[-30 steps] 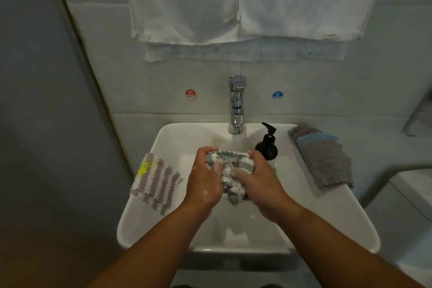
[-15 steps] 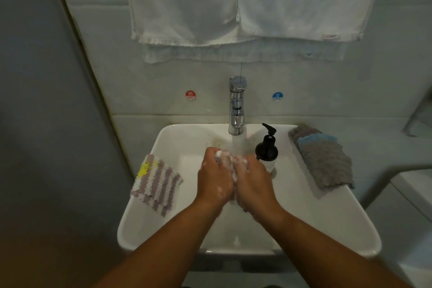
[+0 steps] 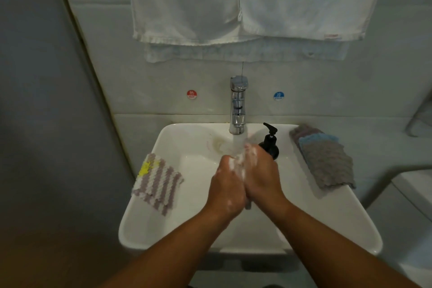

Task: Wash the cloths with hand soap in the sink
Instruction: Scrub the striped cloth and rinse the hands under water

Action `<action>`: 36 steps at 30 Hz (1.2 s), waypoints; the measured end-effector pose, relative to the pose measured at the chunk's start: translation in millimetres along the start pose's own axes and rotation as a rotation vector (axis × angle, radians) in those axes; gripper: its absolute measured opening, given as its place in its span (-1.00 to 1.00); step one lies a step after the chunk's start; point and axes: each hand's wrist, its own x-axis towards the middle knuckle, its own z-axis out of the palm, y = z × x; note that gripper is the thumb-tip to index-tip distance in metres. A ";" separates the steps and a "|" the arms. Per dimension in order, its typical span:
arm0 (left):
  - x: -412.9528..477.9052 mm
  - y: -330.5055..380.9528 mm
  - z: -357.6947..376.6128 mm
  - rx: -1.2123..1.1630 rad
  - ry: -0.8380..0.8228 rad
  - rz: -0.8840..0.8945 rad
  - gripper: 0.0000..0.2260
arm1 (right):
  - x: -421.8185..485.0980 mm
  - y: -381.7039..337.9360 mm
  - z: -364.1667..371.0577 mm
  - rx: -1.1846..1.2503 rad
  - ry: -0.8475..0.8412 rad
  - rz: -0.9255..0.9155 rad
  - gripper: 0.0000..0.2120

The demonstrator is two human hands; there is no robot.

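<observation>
Over the white sink (image 3: 163, 229) my left hand (image 3: 225, 190) and my right hand (image 3: 263, 174) are pressed palm to palm, both foamy. They squeeze a grey-and-white cloth (image 3: 247, 206) between them. Only a small grey end of it shows below the palms; the rest is hidden. My fingertips sit under the chrome tap (image 3: 238, 110), where water seems to be running. A black pump bottle of hand soap (image 3: 271, 145) stands on the rim just right of my right hand.
A purple-and-white striped cloth (image 3: 156, 182) with a yellow patch lies on the sink's left rim. A stack of grey and blue cloths (image 3: 327, 161) lies on the right rim. White towels (image 3: 210, 7) hang on the wall above the tap.
A second ago the cloth was bunched in plain sight between my hands. They have since closed flat together over it and moved up toward the tap, hiding nearly all of it.
</observation>
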 end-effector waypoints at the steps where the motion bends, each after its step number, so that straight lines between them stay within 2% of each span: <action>1: -3.1 -0.7 3.1 0.020 -0.017 0.050 -0.93 | 3.5 -0.6 -2.5 0.031 0.034 0.056 -0.69; 3: -1.1 0.4 0.1 -0.012 0.014 0.080 -0.92 | -1.6 -0.5 -1.1 -0.028 0.003 0.060 -0.72; 6: 6.8 4.7 -11.8 -0.137 0.087 -0.050 -0.81 | -20.7 4.5 10.0 -0.113 -0.235 0.026 -0.90; 7: 6.5 4.2 -12.9 -0.113 0.078 -0.053 -0.80 | -21.6 6.5 11.7 -0.135 -0.284 -0.001 -0.88; 8: 3.7 3.5 -11.8 -0.089 0.051 -0.032 -0.80 | -17.8 6.4 9.9 -0.148 -0.271 -0.054 -0.89; 10: -4.1 1.8 -7.9 -0.172 -0.010 -0.009 -0.81 | -9.8 3.9 3.1 -0.090 -0.113 -0.106 -0.85; 12: -6.9 -0.8 -9.8 -0.259 -0.081 0.010 -0.87 | -2.6 -0.2 -3.0 0.039 -0.018 -0.021 -0.74; 14: -1.6 -5.6 -16.0 -0.277 -0.104 0.044 -0.92 | 2.6 0.2 -6.3 0.123 0.024 0.070 -0.71; 17: 7.3 -10.0 -25.9 -0.417 -0.014 -0.013 -0.89 | 3.6 -3.6 -11.2 0.351 0.005 0.232 -0.90; 19: 12.1 -9.2 -29.0 -0.517 0.052 -0.055 -0.89 | -4.6 -5.2 -12.9 0.477 -0.088 0.269 -0.88; 23: 20.9 -12.1 -27.5 -0.635 0.126 -0.155 -0.85 | -22.2 1.8 -7.4 0.443 -0.355 0.170 -0.67; 26: 16.7 -7.0 -27.2 -0.710 0.082 -0.126 -0.68 | -20.0 5.4 -5.5 0.461 -0.392 0.162 -0.64; 28: 13.1 -4.8 -28.8 -0.614 0.036 -0.057 -0.63 | -18.0 3.3 -6.8 0.426 -0.349 0.122 -0.70; 31: 8.4 -5.7 -29.3 -0.423 -0.110 0.004 -0.71 | -13.8 1.6 -10.1 0.291 -0.303 0.038 -0.77; 33: 3.7 -5.3 -26.3 -0.357 -0.179 0.000 -0.84 | -7.8 2.5 -12.4 0.254 -0.271 0.101 -0.86; 36: 4.4 -8.6 -20.8 -0.280 -0.133 0.000 -0.92 | 1.2 3.7 -14.3 0.239 -0.108 0.206 -0.90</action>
